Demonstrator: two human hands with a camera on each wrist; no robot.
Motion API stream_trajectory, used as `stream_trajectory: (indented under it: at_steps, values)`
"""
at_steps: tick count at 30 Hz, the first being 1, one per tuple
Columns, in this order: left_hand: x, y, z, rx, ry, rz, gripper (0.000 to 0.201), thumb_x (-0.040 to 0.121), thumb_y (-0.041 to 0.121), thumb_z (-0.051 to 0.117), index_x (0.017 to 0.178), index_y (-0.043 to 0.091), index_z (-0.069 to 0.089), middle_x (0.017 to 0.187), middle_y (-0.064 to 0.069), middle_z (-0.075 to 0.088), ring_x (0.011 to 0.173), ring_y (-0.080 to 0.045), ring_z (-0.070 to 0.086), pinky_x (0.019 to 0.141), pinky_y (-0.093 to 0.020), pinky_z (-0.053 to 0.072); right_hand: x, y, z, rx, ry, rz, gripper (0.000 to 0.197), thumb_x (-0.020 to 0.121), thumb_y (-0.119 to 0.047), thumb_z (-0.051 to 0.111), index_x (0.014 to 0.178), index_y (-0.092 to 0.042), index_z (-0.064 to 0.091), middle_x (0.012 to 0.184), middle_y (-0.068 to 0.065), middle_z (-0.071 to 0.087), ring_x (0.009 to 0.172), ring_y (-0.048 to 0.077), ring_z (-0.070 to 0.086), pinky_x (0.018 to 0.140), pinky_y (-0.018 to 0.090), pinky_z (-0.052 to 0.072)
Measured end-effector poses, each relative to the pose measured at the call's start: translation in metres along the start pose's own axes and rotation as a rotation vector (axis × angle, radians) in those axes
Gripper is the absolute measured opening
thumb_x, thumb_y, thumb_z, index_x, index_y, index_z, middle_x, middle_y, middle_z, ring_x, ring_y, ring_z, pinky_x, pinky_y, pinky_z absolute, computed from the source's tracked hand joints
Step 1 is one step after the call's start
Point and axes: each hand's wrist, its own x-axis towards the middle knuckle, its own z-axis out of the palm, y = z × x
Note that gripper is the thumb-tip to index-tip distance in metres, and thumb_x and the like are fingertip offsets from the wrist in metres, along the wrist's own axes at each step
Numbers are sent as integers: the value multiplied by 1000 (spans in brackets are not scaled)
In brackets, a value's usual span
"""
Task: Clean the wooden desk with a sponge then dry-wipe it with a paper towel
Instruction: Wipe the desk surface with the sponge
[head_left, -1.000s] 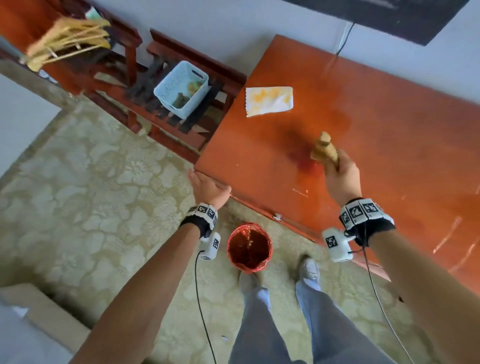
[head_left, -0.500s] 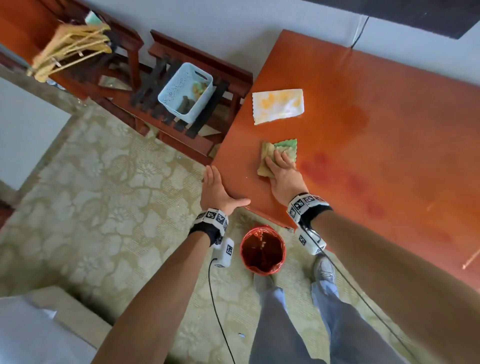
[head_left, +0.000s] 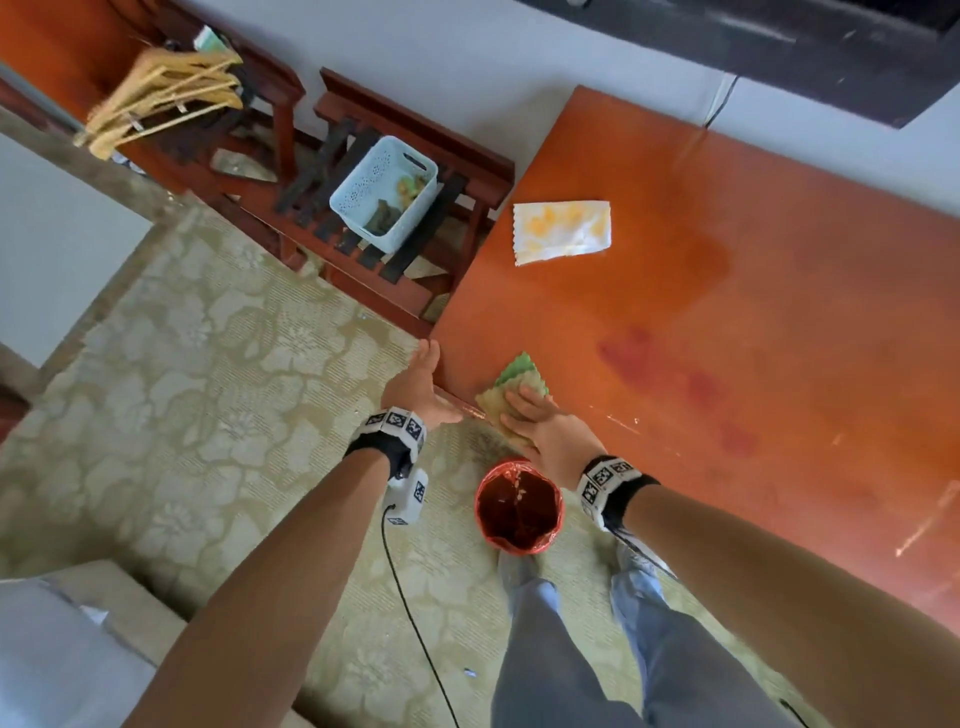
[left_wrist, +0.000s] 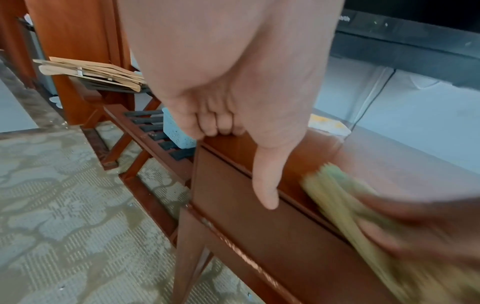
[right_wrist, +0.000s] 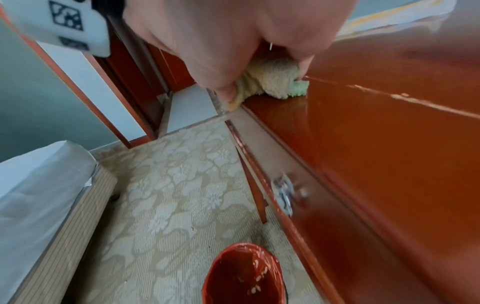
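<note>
A yellow-green sponge (head_left: 514, 375) lies at the near left corner of the orange wooden desk (head_left: 727, 291), partly over the front edge. My right hand (head_left: 540, 423) presses down on it, thumb and fingers closed round its sides; the right wrist view shows the sponge (right_wrist: 272, 82) bunched under the right hand (right_wrist: 233, 41). My left hand (head_left: 421, 379) rests against the desk corner, fingers along the side edge, thumb along the front; the left wrist view shows this left hand (left_wrist: 233, 102) beside the blurred sponge (left_wrist: 337, 197). A yellow-stained paper towel (head_left: 561, 231) lies at the desk's far left.
A red bucket (head_left: 518, 506) stands on the carpet below the desk edge, by my feet. A slatted wooden rack left of the desk holds a pale blue basket (head_left: 384, 192) and wooden hangers (head_left: 161, 98). Darker wet streaks (head_left: 675, 379) cross the desk. A bed corner (head_left: 52, 649) is at lower left.
The right hand brought the sponge down from mid-desk to the left part, then drew it toward me to the near corner edge. The left hand stayed at the corner.
</note>
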Motion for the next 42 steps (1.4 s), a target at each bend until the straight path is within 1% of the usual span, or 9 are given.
stream_trajectory:
  at_steps: [2,6,11,17,23,28,33,36,42]
  values:
    - [-2,-7,-14,-86,2,15,103,81,16,79,161,33,17,166,16,16,119,-7,55,90,-15,47,-15,0,0,19,-25,37,44,103,-28,44,147,-32,45,163,-11,19,152,11,4,124,33,12]
    - [1,-15,-23,-293,82,39,77,89,-7,55,154,31,39,156,9,42,139,-14,46,103,-16,37,5,-11,-11,3,-58,75,44,106,-26,39,150,-31,40,164,-11,15,152,9,0,118,22,-5]
    - [9,-16,-17,-465,111,-63,85,79,-14,37,146,37,50,148,10,52,135,-11,51,98,-18,42,60,-26,-22,17,-79,89,51,99,-20,47,148,-32,42,162,-12,19,152,13,9,118,40,28]
    - [16,-8,-18,-539,148,-118,76,80,-18,36,144,20,55,144,-1,58,134,-12,53,111,-25,43,149,-3,-74,-113,-59,79,57,97,-17,48,151,-32,38,164,-10,17,151,18,14,116,43,31]
    - [22,-6,-25,-511,211,-225,57,100,3,41,154,21,36,140,2,61,99,-10,62,55,-3,40,196,20,-107,-234,-81,80,60,94,-17,50,151,-28,34,162,-3,21,149,25,19,107,43,39]
    - [39,-28,-35,-764,83,-301,65,101,9,56,158,15,26,146,-7,55,136,-23,50,105,-29,45,163,-18,-80,-226,-134,12,56,101,-24,43,155,-25,27,163,-3,15,150,23,11,112,41,33]
    - [50,-37,-46,-1091,-30,-344,69,100,-2,48,158,8,12,143,-30,51,125,-36,58,98,-33,49,134,-61,-46,-134,-130,-6,56,101,-19,48,153,-26,31,165,-2,10,151,19,6,119,36,22]
    - [54,-34,-57,-765,-38,-180,65,95,6,54,155,8,27,146,-12,52,130,-27,54,98,-20,48,122,-69,-23,-29,-121,43,57,101,-11,45,154,-29,31,166,-4,5,152,16,0,118,36,25]
    - [67,3,-82,-152,2,170,64,99,8,50,158,22,29,158,-1,40,137,-24,49,110,-33,41,79,-59,-9,68,1,188,57,101,-6,36,153,-29,32,165,-9,6,152,13,0,118,37,30]
